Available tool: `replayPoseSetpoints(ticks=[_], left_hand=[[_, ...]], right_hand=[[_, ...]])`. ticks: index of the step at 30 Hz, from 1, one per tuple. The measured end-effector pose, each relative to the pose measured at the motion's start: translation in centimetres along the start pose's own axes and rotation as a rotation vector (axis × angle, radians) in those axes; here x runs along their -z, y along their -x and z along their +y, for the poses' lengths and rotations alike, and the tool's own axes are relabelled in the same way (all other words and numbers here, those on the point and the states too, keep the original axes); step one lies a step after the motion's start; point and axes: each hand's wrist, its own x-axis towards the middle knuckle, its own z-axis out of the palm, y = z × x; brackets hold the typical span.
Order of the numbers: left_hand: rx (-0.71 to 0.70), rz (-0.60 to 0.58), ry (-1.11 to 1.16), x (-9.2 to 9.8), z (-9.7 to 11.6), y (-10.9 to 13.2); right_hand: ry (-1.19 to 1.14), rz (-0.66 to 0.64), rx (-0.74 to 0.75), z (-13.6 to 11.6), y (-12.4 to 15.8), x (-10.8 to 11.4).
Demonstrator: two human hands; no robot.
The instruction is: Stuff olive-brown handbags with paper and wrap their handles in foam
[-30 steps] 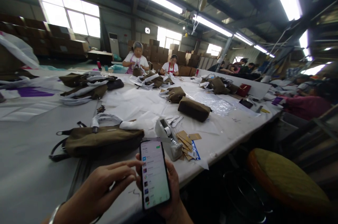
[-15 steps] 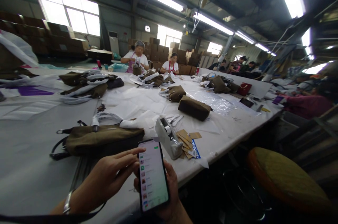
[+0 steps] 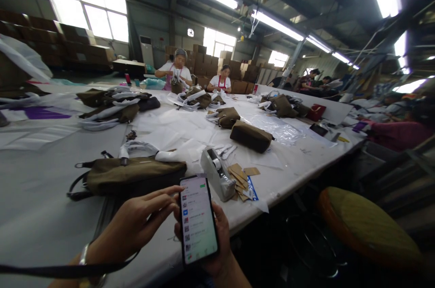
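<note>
My right hand (image 3: 221, 238) is closed round a dark-edged smartphone (image 3: 199, 224), holding it upright with its lit screen toward me. A list of entries with small square pictures fills the screen. My left hand (image 3: 134, 218) comes from the left with its fingers stretched out, the index fingertip at the upper left of the screen. A metal band circles that wrist. Just beyond this hand an olive-green bag (image 3: 136, 175) lies on its side, its handles in white wrapping. Past the phone stands a grey tape dispenser (image 3: 217, 175), and beside it lie several brown paper cards (image 3: 240, 180).
More olive bags lie across the white table (image 3: 288, 165), among them a boxy one (image 3: 251, 136). Two co-workers sit at the far side, one handling a bag (image 3: 176, 85). At the lower right is a round stool (image 3: 370, 229). Cartons (image 3: 84, 52) are stacked behind.
The list on the screen now shows different entries. My left fingertip stays near the screen's upper left, having shifted slightly up. My right hand keeps its hold on the smartphone.
</note>
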Motion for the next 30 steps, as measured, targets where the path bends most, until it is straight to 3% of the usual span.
replayPoseSetpoints(ticks=[16, 23, 30], left_hand=[[-0.025, 0.012, 0.018, -0.3, 0.0, 0.7], [-0.012, -0.045, 0.037, -0.6, -0.1, 1.9], [0.020, -0.012, 0.029, -0.4, -0.4, 2.1]], right_hand=[[-0.008, 0.006, 0.010, -0.3, 0.1, 0.1], [0.013, 0.004, 0.032, -0.6, -0.3, 0.1], [0.015, -0.010, 0.019, -0.3, -0.2, 0.1]])
